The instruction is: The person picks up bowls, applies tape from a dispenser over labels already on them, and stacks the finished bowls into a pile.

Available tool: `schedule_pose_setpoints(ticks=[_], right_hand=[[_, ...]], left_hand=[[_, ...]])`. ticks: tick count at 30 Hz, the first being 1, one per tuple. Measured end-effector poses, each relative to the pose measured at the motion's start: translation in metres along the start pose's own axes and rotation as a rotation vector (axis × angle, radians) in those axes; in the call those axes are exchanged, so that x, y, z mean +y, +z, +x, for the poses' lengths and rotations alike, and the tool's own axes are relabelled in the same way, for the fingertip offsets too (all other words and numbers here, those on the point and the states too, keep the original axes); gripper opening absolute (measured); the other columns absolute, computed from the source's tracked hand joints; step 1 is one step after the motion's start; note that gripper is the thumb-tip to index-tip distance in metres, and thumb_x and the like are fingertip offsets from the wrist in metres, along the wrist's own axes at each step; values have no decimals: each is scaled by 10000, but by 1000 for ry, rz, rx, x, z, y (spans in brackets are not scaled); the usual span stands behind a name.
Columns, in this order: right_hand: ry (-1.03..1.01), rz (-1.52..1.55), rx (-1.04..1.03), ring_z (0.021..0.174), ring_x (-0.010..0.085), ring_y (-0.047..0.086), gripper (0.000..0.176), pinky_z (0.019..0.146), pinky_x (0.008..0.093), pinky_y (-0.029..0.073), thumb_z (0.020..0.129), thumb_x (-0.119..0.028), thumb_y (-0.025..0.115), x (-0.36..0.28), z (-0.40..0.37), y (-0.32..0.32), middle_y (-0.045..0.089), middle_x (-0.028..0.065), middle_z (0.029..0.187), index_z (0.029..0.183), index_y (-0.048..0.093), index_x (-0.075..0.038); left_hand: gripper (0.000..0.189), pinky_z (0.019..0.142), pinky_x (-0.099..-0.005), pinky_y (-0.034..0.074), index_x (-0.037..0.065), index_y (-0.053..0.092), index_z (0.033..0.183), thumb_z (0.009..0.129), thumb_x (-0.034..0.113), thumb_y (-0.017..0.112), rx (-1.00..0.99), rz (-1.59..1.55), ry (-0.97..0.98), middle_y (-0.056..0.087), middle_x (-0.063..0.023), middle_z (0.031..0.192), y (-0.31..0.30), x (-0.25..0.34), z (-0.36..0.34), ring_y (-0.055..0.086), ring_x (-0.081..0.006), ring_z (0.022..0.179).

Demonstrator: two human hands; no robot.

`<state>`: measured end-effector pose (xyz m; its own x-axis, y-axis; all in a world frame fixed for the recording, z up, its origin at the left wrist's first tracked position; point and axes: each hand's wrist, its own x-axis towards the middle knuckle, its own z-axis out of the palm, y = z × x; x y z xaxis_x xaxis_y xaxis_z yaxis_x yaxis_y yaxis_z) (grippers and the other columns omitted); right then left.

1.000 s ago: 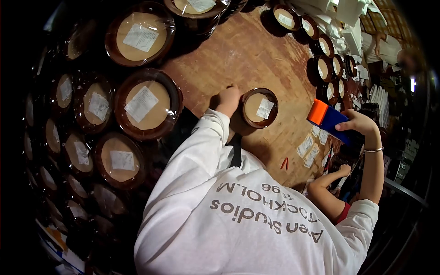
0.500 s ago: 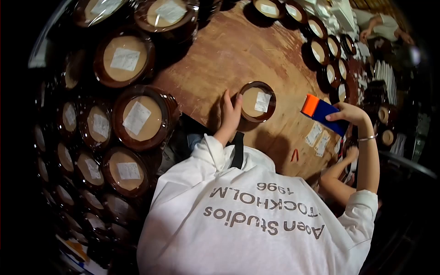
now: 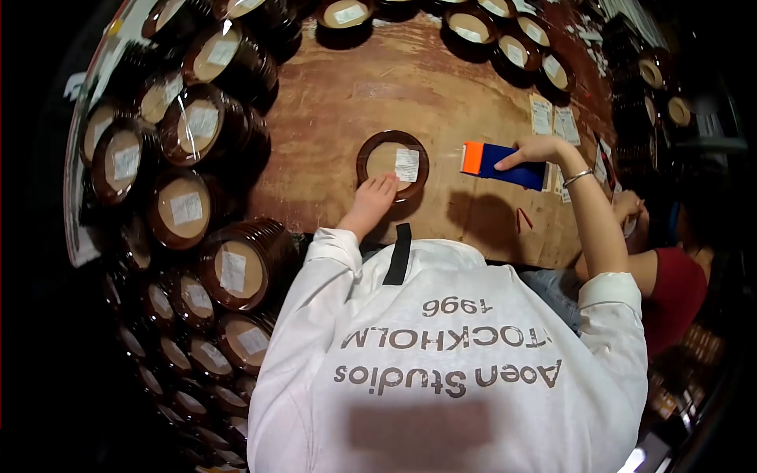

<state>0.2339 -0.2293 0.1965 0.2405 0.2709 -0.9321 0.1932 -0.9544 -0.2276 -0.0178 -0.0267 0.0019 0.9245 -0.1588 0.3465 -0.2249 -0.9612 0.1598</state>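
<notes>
A round brown dish with a glossy dark rim and a pale beige centre lies on the wooden table. A white printed label sits on the right of its centre. My left hand rests over the dish's near rim, fingers stretched flat with the tips touching the beige face beside the label. To the right, my right hand is closed around what looks like a blue-and-orange tape dispenser, its orange end towards the dish. That tool is held apart from the dish, above the table.
Film-wrapped stacks of similar labelled dishes crowd the left. More labelled dishes line the far edge. Printed label slips and small red tweezers or snips lie on the right of the table. Another person's red sleeve is close at the right.
My view has shifted. My left hand has gone from the dish's left side onto its near face by the label. The blue-and-orange tool has turned more level.
</notes>
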Motion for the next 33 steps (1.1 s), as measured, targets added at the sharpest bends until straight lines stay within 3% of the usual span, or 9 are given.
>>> schedule_pose_setpoints(ticks=[4, 8, 17, 19, 23, 24, 28, 30, 33], right_hand=[[-71, 191, -46, 538, 170, 599, 480, 495, 264, 487, 676, -411, 660, 36, 9, 42, 607, 108, 700, 860, 586, 26], [-206, 292, 42, 641, 119, 552, 509, 601, 235, 439, 682, -450, 640, 73, 4, 99, 598, 54, 733, 903, 594, 7], [-8, 109, 211, 704, 217, 584, 610, 629, 293, 450, 631, -522, 635, 103, 40, 117, 607, 156, 845, 860, 604, 43], [-11, 90, 236, 702, 227, 585, 601, 634, 307, 454, 626, -519, 640, 96, 63, 113, 611, 150, 852, 868, 607, 29], [154, 119, 155, 765, 256, 590, 552, 687, 333, 462, 616, -490, 661, 58, 78, 95, 614, 134, 909, 908, 619, -24], [154, 114, 158, 765, 256, 590, 552, 687, 333, 462, 616, -490, 661, 43, 77, 91, 614, 134, 909, 908, 619, -24], [68, -477, 326, 892, 230, 578, 466, 743, 360, 459, 608, -394, 683, -9, 87, 90, 606, 97, 968, 960, 625, -96], [-30, -734, 250, 970, 250, 548, 395, 758, 503, 407, 688, -330, 617, -40, 97, 99, 566, 50, 1083, 1057, 583, -191], [87, -934, 118, 974, 228, 541, 359, 749, 492, 397, 741, -346, 529, -86, 103, 109, 558, 22, 1088, 1067, 574, -202]], left_hand=[[440, 855, -327, 385, 0, 470, 1093, 697, 172, 553, -165, 3, 124, 508, -121, 1120, -9, -13, 5, 494, -229, 1032], [433, 853, -334, 387, 8, 476, 1093, 693, 159, 548, -197, -55, 115, 513, -125, 1112, -11, -14, 6, 496, -230, 1028], [476, 851, -353, 383, 19, 469, 1094, 672, 183, 614, -251, -98, 133, 514, -125, 1080, -30, -12, 21, 496, -251, 1009], [466, 888, -367, 359, 27, 460, 1100, 680, 164, 606, -595, -149, 42, 485, -132, 1119, -52, 0, 35, 451, -269, 1056], [440, 960, -380, 289, -1, 419, 1150, 751, 160, 512, -344, -201, 349, 434, -150, 1190, -39, 48, 56, 388, -272, 1128], [456, 990, -380, 233, -12, 372, 1193, 786, 180, 445, -340, 124, 369, 376, -158, 1242, -15, 61, 61, 340, -266, 1171], [461, 1035, -382, 144, -82, 302, 1225, 838, 168, 302, -588, 706, 339, 335, -161, 1286, 21, 71, 73, 288, -240, 1220], [458, 1024, -377, 155, -77, 311, 1220, 838, 175, 308, -673, 782, 329, 343, -157, 1276, 24, 75, 76, 297, -235, 1206], [454, 1009, -370, 170, -70, 323, 1213, 839, 186, 317, -721, 825, 324, 356, -150, 1259, 25, 79, 76, 311, -228, 1185]])
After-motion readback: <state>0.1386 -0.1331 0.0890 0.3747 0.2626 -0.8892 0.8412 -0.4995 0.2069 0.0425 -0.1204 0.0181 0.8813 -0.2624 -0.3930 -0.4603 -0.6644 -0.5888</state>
